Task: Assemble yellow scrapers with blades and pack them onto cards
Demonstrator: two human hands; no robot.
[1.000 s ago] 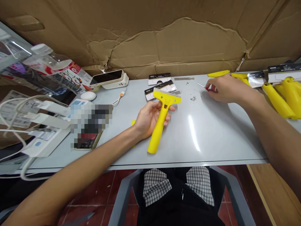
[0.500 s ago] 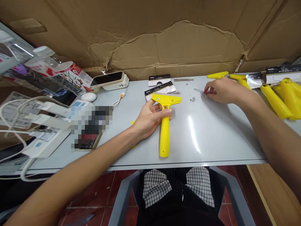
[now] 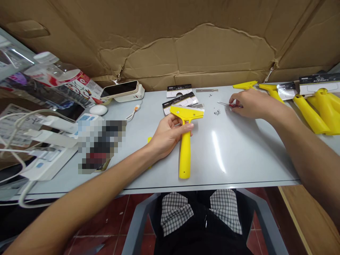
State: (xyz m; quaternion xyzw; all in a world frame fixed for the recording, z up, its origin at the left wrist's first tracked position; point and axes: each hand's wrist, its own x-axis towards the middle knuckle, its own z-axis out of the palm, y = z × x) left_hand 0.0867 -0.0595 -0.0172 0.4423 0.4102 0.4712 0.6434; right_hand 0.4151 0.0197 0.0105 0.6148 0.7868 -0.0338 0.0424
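Yellow scraper [image 3: 185, 152] sitting in the left hand [image 3: 170, 136] over the gray desk [image 3: 239, 156], head pointing away from the person, handle toward the near edge.
Left hand is gripping it at the neck, thumb lying across the front; can't tell if the handle is touching the desk. Right hand [image 3: 248, 102] is pinching a red-handled screwdriver [image 3: 224, 103], shaft pointing left, near a small pile of screws [image 3: 217, 112]. Black-and-white card [image 3: 180, 101] is lying just behind the scraper head; metal strip [image 3: 207, 90] is lying farther back. More yellow handles [image 3: 312, 115] are lying at far right.
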